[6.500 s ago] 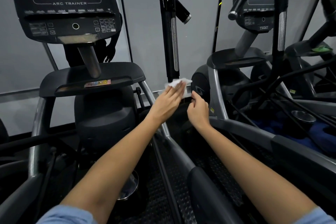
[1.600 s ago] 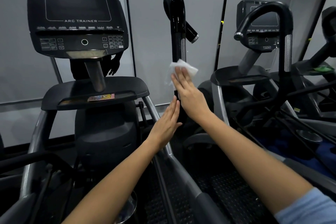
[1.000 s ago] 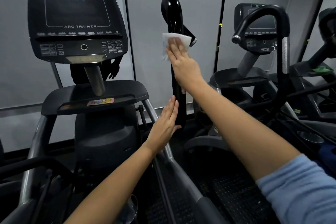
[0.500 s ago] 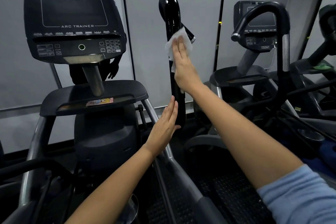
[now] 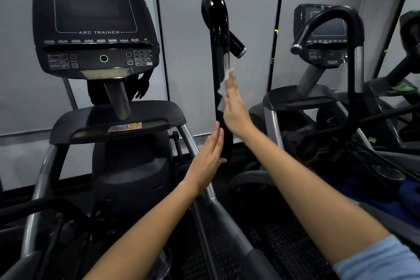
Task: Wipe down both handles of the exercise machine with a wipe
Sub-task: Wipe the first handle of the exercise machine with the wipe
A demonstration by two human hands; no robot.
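Note:
A tall black handle (image 5: 217, 29) of the exercise machine rises in the middle of the view, curving over at the top. My right hand (image 5: 235, 107) presses a white wipe (image 5: 223, 88) flat against the handle's shaft, about halfway up, fingers straight. My left hand (image 5: 210, 161) lies flat against the lower part of the same shaft, fingers straight and together. The machine's other handle is not in view.
The machine's black console (image 5: 93, 29) reads ARC TRAINER at the left, above a tray (image 5: 118, 120). A second machine with a curved black handle (image 5: 336, 20) stands at the right. Grey wall panels lie behind, black treaded pedals (image 5: 279, 241) below.
My right hand has slid the wipe down the handle from near the top bend to mid-shaft. My left hand has stayed flat against the lower shaft.

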